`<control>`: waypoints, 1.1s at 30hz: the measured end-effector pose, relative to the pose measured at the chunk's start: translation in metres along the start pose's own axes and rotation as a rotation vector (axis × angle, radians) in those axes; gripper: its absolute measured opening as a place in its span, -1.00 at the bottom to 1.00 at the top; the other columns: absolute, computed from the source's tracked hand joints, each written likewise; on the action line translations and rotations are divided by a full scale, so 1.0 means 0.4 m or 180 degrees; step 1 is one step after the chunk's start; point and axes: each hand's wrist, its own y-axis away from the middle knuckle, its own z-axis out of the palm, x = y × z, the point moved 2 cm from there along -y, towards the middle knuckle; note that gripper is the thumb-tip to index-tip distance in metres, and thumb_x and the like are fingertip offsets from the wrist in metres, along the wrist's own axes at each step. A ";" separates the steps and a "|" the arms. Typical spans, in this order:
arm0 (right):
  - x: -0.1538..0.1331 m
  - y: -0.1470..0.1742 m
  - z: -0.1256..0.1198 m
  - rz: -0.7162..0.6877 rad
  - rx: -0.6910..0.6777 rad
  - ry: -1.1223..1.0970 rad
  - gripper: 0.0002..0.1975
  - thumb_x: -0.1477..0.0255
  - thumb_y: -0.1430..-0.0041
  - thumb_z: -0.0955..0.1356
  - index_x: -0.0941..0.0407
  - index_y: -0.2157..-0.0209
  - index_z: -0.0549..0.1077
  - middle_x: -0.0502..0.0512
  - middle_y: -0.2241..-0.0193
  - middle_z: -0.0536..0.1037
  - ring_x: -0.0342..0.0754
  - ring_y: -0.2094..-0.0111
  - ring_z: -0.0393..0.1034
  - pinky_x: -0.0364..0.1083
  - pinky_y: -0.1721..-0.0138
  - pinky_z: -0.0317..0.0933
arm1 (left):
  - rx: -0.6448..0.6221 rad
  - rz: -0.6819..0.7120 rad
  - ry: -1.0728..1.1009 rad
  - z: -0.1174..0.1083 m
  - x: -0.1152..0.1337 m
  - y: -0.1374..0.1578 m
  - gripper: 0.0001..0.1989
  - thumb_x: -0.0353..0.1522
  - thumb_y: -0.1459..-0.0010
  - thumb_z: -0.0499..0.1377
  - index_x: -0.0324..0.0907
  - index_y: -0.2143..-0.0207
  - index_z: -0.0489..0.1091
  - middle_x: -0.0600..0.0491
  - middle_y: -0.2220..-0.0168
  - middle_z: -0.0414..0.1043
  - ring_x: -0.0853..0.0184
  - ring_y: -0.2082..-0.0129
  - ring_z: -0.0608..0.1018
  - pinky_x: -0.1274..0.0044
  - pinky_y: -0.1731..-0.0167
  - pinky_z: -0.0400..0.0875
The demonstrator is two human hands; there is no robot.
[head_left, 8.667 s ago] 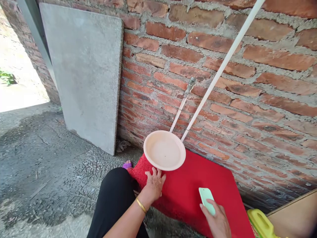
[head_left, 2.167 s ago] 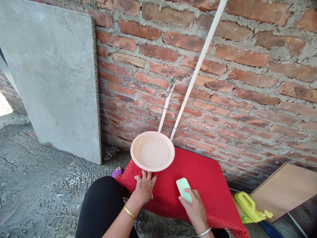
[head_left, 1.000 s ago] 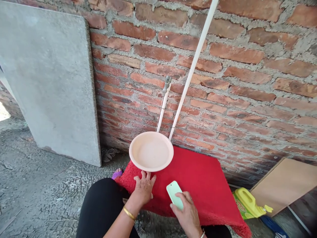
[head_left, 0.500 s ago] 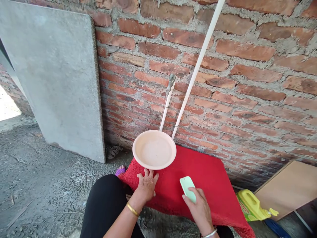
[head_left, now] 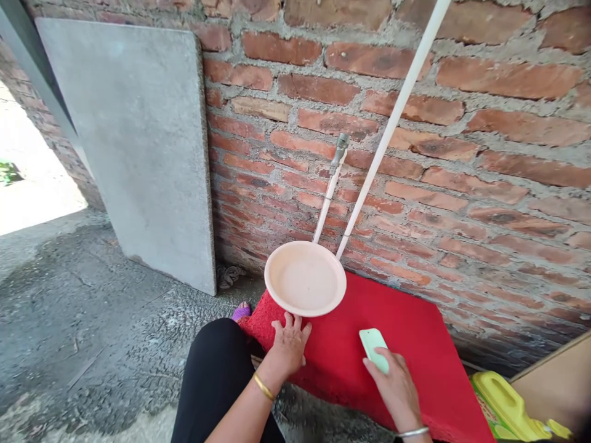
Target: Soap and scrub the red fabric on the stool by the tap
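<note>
A red cloth (head_left: 392, 344) lies spread over a low surface in front of me. On its far left part is a round pale pink basin (head_left: 305, 280) with no visible contents. My left hand (head_left: 290, 344) is open with fingers spread, its fingertips at the basin's near rim; whether they touch it I cannot tell. My right hand (head_left: 393, 375) is closed around a light green scrub brush (head_left: 373, 344), an oblong with rounded corners and a small hole near its far end. The brush is on or just above the cloth, and its bristles are hidden.
Behind the cloth stands a brick wall (head_left: 318, 89) with a tap (head_left: 340, 151) and a long white pipe (head_left: 392, 126). A grey slab (head_left: 133, 135) leans at left. At lower right are a yellow jug (head_left: 505, 406) and a brown board (head_left: 561, 375). The concrete floor (head_left: 92, 320) looks wet.
My view has turned to the left, so everything appears further right. Both hands stay about where they were against the basin and cloth, the right with the scrub brush.
</note>
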 end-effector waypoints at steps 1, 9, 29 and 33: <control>0.016 -0.005 -0.008 0.0105 0.0022 0.0014 -0.58 0.03 -0.03 0.30 -0.04 0.16 0.51 0.08 0.25 0.47 0.09 0.19 0.45 0.03 0.13 0.31 | -0.0029 -0.0003 0.0052 0.002 -0.007 0.003 -0.12 -0.09 0.01 0.34 0.09 -0.34 0.07 -0.18 -0.37 0.02 -0.22 -0.32 0.07 -0.08 -0.15 0.06; -0.224 0.011 0.096 -0.1003 -0.0336 -0.0215 -0.69 0.18 -0.06 0.34 -0.02 0.18 0.53 0.06 0.26 0.45 0.04 0.17 0.44 -0.04 0.10 0.29 | -0.0183 -0.0492 0.0162 -0.031 -0.077 0.029 -0.16 -0.12 -0.06 0.31 0.04 -0.34 0.06 -0.13 -0.39 -0.01 -0.08 -0.35 0.09 0.02 -0.23 0.03; -0.266 -0.085 0.140 0.0081 -0.0470 -0.0136 -0.58 -0.02 -0.07 0.24 0.01 0.23 0.33 0.07 0.33 0.44 0.06 0.22 0.43 -0.05 0.25 0.26 | -0.0181 -0.0173 0.0358 -0.046 -0.033 0.039 -0.23 -0.11 -0.10 0.28 0.03 -0.32 0.11 -0.13 -0.41 -0.04 -0.16 -0.36 0.06 -0.06 -0.25 0.03; -0.266 -0.085 0.133 -0.0064 -0.0700 0.0343 -0.65 0.03 -0.10 0.23 -0.02 0.22 0.31 0.07 0.27 0.41 0.05 0.27 0.44 -0.04 0.32 0.25 | 0.0007 -0.0136 0.0366 -0.029 -0.027 0.030 -0.21 -0.06 -0.06 0.31 0.01 -0.30 0.16 -0.18 -0.38 0.03 -0.19 -0.34 0.11 -0.07 -0.24 0.08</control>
